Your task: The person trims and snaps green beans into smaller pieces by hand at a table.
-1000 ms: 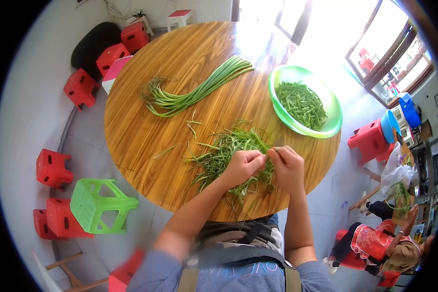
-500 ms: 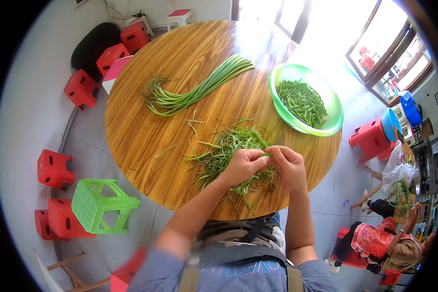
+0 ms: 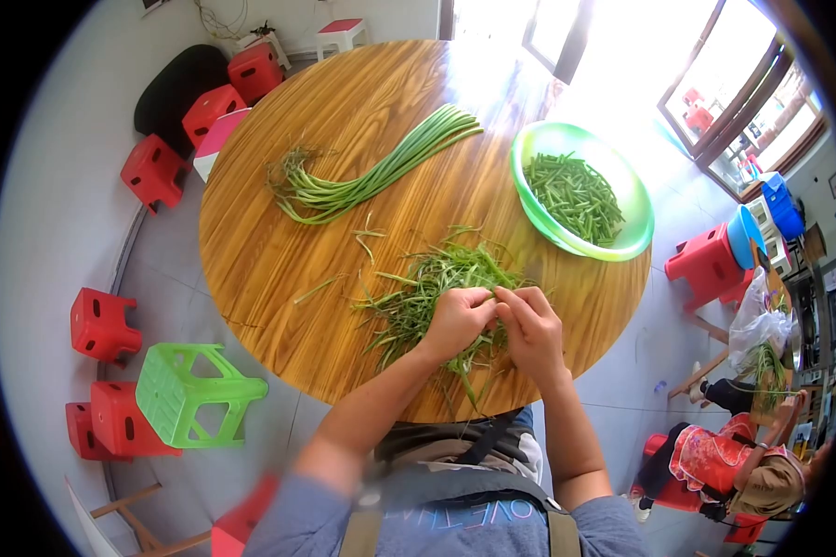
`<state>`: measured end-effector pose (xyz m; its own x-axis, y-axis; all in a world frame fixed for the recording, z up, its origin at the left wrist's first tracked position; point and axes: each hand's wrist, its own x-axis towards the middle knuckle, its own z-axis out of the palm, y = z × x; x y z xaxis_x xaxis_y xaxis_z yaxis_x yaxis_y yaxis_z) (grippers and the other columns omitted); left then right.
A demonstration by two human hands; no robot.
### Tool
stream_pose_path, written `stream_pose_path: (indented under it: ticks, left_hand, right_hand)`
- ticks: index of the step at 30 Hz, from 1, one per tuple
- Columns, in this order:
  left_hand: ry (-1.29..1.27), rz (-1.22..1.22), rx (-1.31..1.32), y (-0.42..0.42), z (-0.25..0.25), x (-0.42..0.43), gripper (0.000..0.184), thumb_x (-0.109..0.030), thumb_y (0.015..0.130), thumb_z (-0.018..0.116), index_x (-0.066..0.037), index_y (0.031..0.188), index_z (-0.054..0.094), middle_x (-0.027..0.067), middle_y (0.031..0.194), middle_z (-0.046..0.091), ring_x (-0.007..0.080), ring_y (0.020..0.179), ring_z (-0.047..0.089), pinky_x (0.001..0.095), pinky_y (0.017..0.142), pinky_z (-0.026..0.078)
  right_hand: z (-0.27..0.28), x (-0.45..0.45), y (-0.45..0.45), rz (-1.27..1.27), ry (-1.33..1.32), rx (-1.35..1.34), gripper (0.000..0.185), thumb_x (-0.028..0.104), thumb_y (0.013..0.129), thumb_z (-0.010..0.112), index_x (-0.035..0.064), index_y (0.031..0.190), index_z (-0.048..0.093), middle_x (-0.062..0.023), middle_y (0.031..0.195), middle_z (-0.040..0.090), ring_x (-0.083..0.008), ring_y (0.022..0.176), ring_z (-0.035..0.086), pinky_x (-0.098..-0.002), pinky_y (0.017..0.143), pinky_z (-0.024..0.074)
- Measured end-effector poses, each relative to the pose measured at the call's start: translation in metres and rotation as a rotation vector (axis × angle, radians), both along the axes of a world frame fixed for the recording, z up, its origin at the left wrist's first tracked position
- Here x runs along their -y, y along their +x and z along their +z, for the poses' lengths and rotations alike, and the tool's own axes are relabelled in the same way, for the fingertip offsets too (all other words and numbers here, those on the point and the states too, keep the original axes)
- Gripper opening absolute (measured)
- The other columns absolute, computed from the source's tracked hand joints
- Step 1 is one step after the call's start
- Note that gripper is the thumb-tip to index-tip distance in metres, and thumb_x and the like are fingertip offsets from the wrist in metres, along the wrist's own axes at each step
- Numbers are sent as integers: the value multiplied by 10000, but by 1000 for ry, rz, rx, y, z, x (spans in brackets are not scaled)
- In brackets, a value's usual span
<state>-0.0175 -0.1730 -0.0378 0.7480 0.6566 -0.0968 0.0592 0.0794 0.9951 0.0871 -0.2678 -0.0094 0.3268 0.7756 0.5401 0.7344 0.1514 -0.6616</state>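
Observation:
My left hand (image 3: 459, 321) and my right hand (image 3: 531, 332) meet fingertip to fingertip above a loose pile of green trimmings (image 3: 434, 289). Both are closed in a pinch on a garlic scape, mostly covered by the fingers. Farther back on the round wooden table (image 3: 251, 251) lies a bundle of long garlic scapes (image 3: 372, 181), its withered, tangled ends to the left. To the right stands a pale green basin (image 3: 633, 200) holding many short cut scape pieces (image 3: 574, 197).
Red stools (image 3: 154, 173) line the left wall, and a green stool (image 3: 188, 395) stands left of the table. At the lower right another person (image 3: 724, 464) sits by a small table with a plastic bag (image 3: 757, 320) and green stalks. Glass doors are at the back right.
Both hands remain pinched together; my right hand has shifted slightly left and down, and its fingers now lie closer over the left fingertips. The bundle and basin stay put.

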Motion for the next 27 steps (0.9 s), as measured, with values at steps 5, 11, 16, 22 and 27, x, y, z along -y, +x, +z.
stream_pose_path:
  ticks: [5, 11, 16, 22, 27]
  left_hand:
    - [-142, -18, 129, 2, 16, 6, 216, -208, 877, 559, -30, 781, 635, -37, 567, 505, 15, 494, 397, 187, 441, 300]
    - [-43, 62, 135, 3, 12, 7, 215, -236, 870, 586, -32, 846, 650, -57, 570, 472, 2, 476, 361, 177, 414, 251]
    - [-145, -94, 137, 0, 13, 2, 216, -252, 854, 610, -41, 859, 658, -57, 594, 486, 4, 483, 369, 176, 422, 263]
    - [-59, -66, 165, 1, 14, 9, 202, -227, 845, 624, -29, 810, 639, -52, 620, 497, 23, 519, 390, 193, 456, 293]
    - [305, 42, 125, 2, 10, 11, 196, -182, 811, 655, 9, 799, 614, -2, 659, 513, 64, 578, 424, 236, 509, 336]
  right_hand:
    - [1, -7, 5, -205, 111, -44, 115, 107, 857, 574, -2, 841, 606, -100, 735, 516, -225, 612, 526, -307, 532, 427]
    - [18, -1, 13, -78, -151, -64, 167, 119, 864, 564, -8, 757, 564, -94, 681, 473, -224, 561, 467, -313, 507, 380]
    - [3, 1, 17, -147, -92, -208, 137, 138, 863, 576, 6, 862, 612, -65, 723, 536, -145, 568, 486, -273, 518, 398]
    - [5, 10, 2, -56, -226, -857, 244, 170, 898, 543, 39, 1095, 603, 13, 812, 569, -45, 624, 483, -209, 556, 421]
    - [3, 12, 2, 157, -143, -1367, 343, 156, 905, 530, 26, 1221, 502, 25, 889, 542, -38, 734, 488, -182, 614, 416]
